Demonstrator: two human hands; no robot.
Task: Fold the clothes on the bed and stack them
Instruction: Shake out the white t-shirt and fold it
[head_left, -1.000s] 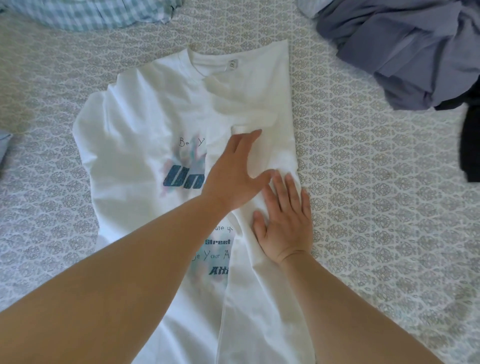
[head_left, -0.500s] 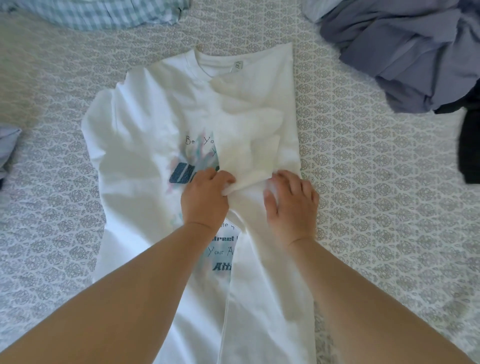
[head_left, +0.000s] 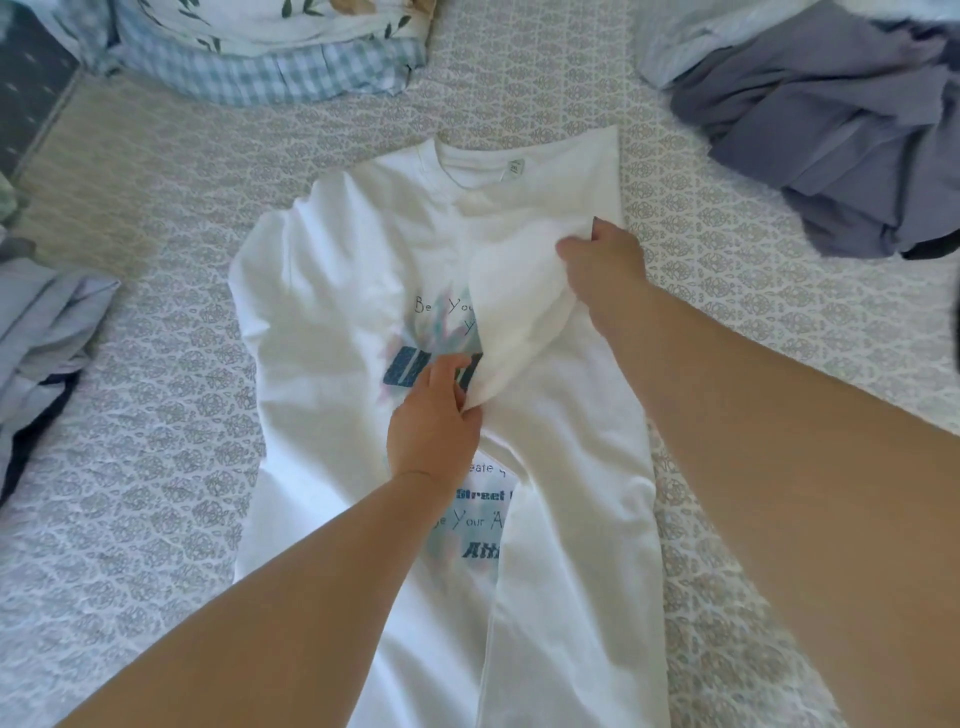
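The bed (head_left: 753, 270) wears a cover printed all over with small grey-and-white medallions, and a white T-shirt (head_left: 337, 291) with blue lettering lies spread flat in the middle of it, collar away from the person and its right side folded in over the front. A heap of grey-purple clothes (head_left: 831, 130) sits at the far right, a blue checked cloth (head_left: 270, 73) lies along the far edge with a leaf-printed one (head_left: 291, 21) on top, and pale blue garments (head_left: 41, 322) are bunched at the left edge.
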